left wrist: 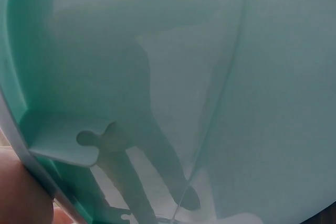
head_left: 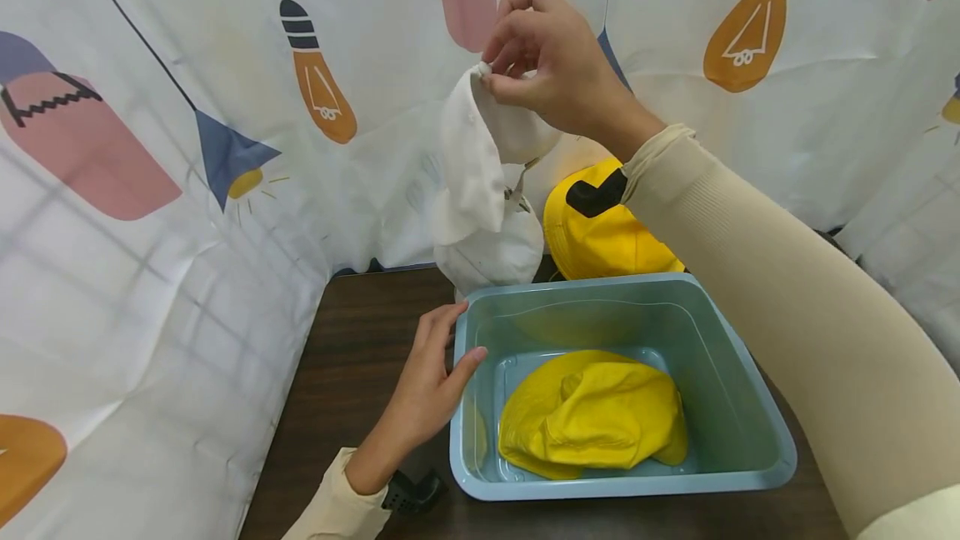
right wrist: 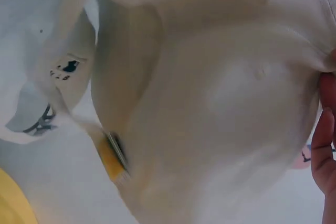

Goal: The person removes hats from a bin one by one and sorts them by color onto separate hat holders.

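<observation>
A white cap hangs from the right hand over the tabletop's back edge.
The right thumb and fingertips pinch its rim; the left hand, thumb and fingers apart, rests at the left rim of a blue bin. A crumpled yellow cap lies inside; another yellow cap sits behind, by the tabletop's back edge.
</observation>
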Available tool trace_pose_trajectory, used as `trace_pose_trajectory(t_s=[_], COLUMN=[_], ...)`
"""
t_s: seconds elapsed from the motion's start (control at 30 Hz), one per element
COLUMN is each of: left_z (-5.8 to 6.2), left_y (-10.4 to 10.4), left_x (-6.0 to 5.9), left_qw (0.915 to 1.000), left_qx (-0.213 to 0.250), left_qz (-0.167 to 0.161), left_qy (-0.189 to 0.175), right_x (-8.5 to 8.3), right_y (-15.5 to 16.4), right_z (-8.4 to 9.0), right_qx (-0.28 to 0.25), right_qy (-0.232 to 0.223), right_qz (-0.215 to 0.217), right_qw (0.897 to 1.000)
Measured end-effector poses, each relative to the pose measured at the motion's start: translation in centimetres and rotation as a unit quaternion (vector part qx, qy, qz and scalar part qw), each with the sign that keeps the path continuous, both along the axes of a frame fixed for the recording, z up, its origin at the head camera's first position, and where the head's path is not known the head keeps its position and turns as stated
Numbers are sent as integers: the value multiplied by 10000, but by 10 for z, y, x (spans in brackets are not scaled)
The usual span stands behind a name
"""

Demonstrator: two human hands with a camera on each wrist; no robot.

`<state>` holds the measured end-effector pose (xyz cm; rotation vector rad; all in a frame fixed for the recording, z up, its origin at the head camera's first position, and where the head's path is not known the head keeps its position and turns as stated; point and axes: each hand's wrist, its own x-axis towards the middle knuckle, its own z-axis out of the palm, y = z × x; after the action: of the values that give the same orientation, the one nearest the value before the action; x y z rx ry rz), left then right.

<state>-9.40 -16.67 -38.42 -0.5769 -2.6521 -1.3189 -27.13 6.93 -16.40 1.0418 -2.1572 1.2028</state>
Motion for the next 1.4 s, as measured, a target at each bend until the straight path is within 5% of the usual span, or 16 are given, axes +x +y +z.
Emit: trace_pose_trajectory(t_s=[0.33, 0.67, 1.4], left_z=[1, 0, 1], left_y=[0, 1, 2], left_x=[2, 1, 2], left_qw=[10000, 9999, 9998], left_qx=[12, 67, 113], left_qz=[-1, -25, 28], left_qy=[-17, 88, -129], right_x=[-4, -8, -24], right_y=[-22, -38, -57], right_z=[-20, -34, -87], right_qx=[158, 1048, 2642], right_qy=[21, -294, -1110], right_qz=[418, 563, 14], right_qw=[9990, 9925, 9580])
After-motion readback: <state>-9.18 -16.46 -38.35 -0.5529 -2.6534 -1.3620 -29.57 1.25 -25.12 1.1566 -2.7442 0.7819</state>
